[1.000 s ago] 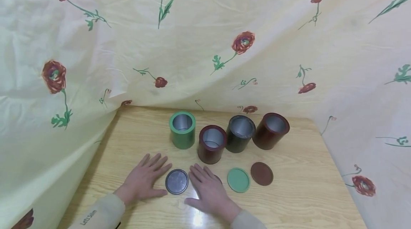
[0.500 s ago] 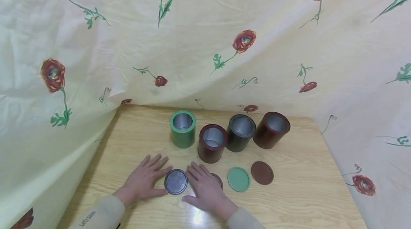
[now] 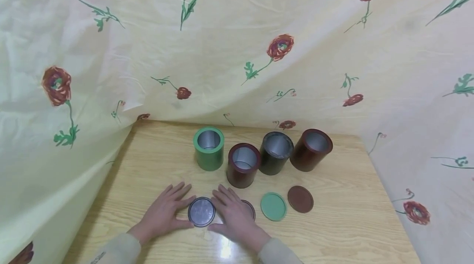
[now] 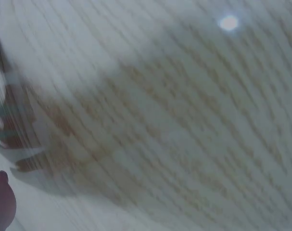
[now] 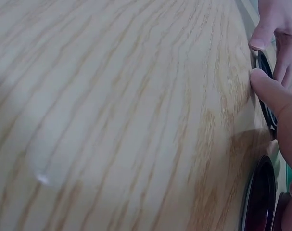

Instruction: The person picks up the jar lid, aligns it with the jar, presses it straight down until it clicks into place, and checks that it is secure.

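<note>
A dark grey round lid [image 3: 201, 211] lies flat on the wooden table between both hands. My left hand [image 3: 165, 214] is at its left side, palm down, index fingertip and thumb tip right at the rim. At the opposite side is my right hand [image 3: 234, 216], its fingers extended and fingertips close to the rim. Part of another dark lid [image 3: 249, 209] shows from beneath the right hand; the rest is hidden. In the right wrist view, the right thumb [image 5: 273, 96] and the left hand [image 5: 275, 24] are beside the dark grey lid [image 5: 267, 108]. The left wrist view shows mostly tabletop.
Behind the hands stand open cylindrical cans: green [image 3: 210, 159], maroon [image 3: 240, 176], black [image 3: 273, 164] and dark red [image 3: 306, 158]. A green lid [image 3: 273, 206] and a brown lid [image 3: 300, 199] lie to the right. A flowered cloth [image 3: 222, 58] hangs behind the wooden table [image 3: 352, 223].
Both hands have drawn nearer to the dark grey lid. The right hand has shifted left, showing more of the lid beneath it. The cans stay where they were.
</note>
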### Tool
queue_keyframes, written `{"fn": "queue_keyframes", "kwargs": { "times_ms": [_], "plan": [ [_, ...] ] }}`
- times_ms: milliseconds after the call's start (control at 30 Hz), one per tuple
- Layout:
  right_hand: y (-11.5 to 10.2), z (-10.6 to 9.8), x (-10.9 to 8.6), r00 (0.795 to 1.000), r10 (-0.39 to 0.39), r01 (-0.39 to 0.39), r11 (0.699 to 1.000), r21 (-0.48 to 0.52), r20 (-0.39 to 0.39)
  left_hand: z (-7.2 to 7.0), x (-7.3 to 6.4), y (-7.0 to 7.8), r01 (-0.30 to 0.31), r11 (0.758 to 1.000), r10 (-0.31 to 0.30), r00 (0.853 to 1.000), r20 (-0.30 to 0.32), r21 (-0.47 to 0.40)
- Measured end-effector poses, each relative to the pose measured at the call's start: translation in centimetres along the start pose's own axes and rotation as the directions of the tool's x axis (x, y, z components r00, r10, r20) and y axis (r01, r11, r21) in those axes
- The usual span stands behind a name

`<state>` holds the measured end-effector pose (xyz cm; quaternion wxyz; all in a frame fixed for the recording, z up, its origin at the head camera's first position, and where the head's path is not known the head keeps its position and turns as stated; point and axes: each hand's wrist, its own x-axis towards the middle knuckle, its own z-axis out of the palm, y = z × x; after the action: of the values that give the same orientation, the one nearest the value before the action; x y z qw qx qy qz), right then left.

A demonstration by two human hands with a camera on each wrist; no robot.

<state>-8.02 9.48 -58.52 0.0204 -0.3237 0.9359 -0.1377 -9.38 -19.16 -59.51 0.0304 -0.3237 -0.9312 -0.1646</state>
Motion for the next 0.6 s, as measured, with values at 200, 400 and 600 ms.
{"fn": "queue_keyframes", "kwargs": {
  "times_ms": [200,400,600],
  "plan": [
    [-0.2,0.3,0.3,1.0,0.017,-0.017,0.998,0.058,0.004,0.2,-0.3,0.3,0.01,1.0,-0.01,1.0,-0.027,-0.026],
    [-0.3,0.6,0.5,1.0,0.007,-0.006,0.996,0.087,-0.014,0.2,-0.7,0.5,0.011,0.999,-0.013,0.998,-0.06,-0.034],
    [-0.5,0.7,0.6,0.999,0.018,-0.012,0.986,0.166,-0.033,0.3,-1.1,0.7,0.007,1.0,-0.009,0.995,-0.095,-0.02]
  ]
}}
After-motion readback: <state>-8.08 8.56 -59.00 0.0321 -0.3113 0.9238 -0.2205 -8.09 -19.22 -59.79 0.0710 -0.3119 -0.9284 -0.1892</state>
